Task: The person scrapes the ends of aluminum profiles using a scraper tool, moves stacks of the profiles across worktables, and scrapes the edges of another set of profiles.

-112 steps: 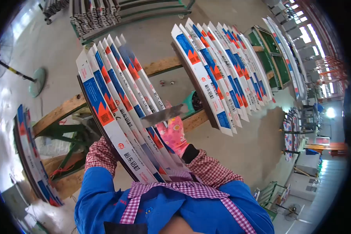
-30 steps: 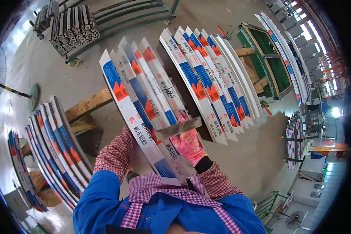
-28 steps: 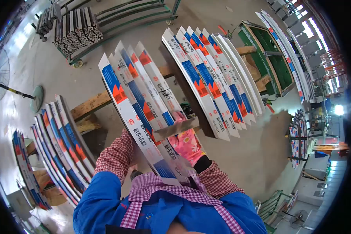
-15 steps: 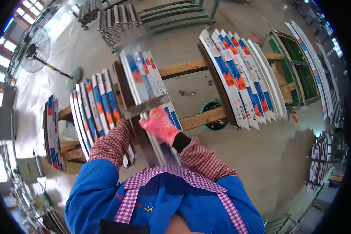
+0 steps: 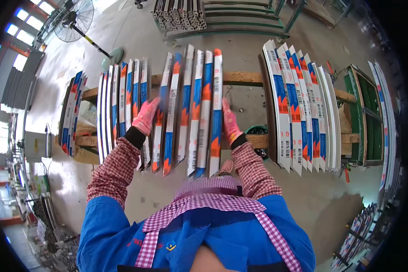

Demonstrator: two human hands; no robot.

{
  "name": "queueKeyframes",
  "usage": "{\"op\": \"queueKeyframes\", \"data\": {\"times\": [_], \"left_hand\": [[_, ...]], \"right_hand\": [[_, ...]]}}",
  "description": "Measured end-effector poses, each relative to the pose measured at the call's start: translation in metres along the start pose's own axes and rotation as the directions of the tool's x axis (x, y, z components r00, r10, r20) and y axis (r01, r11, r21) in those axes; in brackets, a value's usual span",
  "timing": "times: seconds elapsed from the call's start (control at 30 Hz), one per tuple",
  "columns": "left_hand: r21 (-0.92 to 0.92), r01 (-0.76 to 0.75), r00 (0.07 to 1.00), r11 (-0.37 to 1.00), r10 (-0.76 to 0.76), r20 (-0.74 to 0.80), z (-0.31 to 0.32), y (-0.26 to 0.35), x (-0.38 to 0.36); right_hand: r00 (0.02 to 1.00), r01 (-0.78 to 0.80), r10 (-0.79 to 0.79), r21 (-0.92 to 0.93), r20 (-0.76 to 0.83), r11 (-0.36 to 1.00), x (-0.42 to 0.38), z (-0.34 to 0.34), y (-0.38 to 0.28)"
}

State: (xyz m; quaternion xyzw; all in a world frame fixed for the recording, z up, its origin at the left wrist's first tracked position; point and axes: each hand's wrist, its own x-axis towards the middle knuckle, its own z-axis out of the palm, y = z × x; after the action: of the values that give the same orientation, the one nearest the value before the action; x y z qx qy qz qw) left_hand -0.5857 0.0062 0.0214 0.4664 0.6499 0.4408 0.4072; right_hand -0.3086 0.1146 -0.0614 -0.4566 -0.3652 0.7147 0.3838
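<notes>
Several long aluminium profiles (image 5: 196, 104), with mitred ends and white, blue and orange printed film, stand side by side in front of me. My left hand (image 5: 146, 117), in a pink glove, presses on the left side of this group. On the group's right side, my right hand (image 5: 231, 120), in a matching glove, lies along the outermost profile (image 5: 216, 109). The profiles are held between the two hands; some are blurred by motion. Fingertips of both hands are partly hidden by the profiles.
Wooden beams (image 5: 244, 78) carry the profiles. More wrapped profiles stand left (image 5: 122, 104) and right (image 5: 299, 109). A green frame (image 5: 366, 115) is at far right. Behind are a profile stack (image 5: 179, 16), a metal rack (image 5: 245, 22) and a standing fan (image 5: 75, 20). A bucket (image 5: 257, 131) sits below the beams.
My right hand has gone from the top of a profile to the group's right side. My left hand, hidden before, now shows at its left. The profiles stand spread, and the view has shifted.
</notes>
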Motion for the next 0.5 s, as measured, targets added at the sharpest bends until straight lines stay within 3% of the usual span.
{"op": "queueKeyframes", "data": {"times": [0.03,0.07,0.13,0.17,0.2,0.27,0.33,0.37,0.43,0.47,0.5], "left_hand": [[0.452,-0.248,0.966,0.857,0.256,0.046,-0.01,-0.028,-0.004],[0.269,-0.074,0.991,0.96,0.101,-0.087,-0.006,-0.021,-0.007],[-0.176,0.23,0.937,0.957,-0.267,-0.226,0.008,0.009,-0.014],[-0.235,0.226,0.931,0.945,-0.281,-0.233,0.007,0.016,-0.022],[-0.308,0.205,0.944,0.929,-0.27,-0.187,0.001,0.006,-0.024],[-0.341,0.175,0.954,0.923,-0.245,-0.172,-0.007,-0.009,-0.022],[-0.33,0.058,0.943,0.942,-0.16,-0.292,-0.01,-0.032,-0.016],[-0.351,0.045,0.955,0.935,-0.144,-0.26,-0.007,-0.02,-0.019],[-0.415,-0.029,0.977,0.909,-0.062,-0.202,-0.006,-0.003,-0.02],[-0.225,-0.079,0.983,0.971,0.039,-0.179,-0.006,0.003,-0.024],[-0.301,-0.044,0.981,0.953,-0.016,-0.193,-0.004,0.003,-0.017]], "right_hand": [[0.998,0.066,-0.068,-0.174,-0.007,0.982,0.021,-0.022,0.016],[0.99,0.137,-0.144,-0.345,0.003,0.929,0.033,-0.032,0.026],[0.993,0.013,-0.045,-0.289,-0.106,0.957,0.003,-0.015,-0.015],[0.986,-0.043,-0.001,-0.254,-0.169,0.966,-0.01,-0.007,-0.031],[0.963,-0.015,-0.106,-0.442,-0.249,0.897,0.001,-0.01,-0.015],[0.901,0.171,-0.389,-0.67,-0.19,0.723,-0.01,-0.008,-0.008],[0.885,0.072,-0.416,-0.82,-0.21,0.567,-0.022,-0.008,-0.009],[0.847,0.132,-0.526,-0.925,-0.081,0.355,-0.018,-0.019,0.01],[0.795,0.176,-0.599,-0.982,0.098,0.072,-0.041,-0.033,0.008],[0.745,0.202,-0.644,-0.979,0.174,-0.03,-0.053,-0.042,0.002],[0.698,0.22,-0.687,-0.974,0.202,-0.063,-0.065,-0.051,-0.011]]}}
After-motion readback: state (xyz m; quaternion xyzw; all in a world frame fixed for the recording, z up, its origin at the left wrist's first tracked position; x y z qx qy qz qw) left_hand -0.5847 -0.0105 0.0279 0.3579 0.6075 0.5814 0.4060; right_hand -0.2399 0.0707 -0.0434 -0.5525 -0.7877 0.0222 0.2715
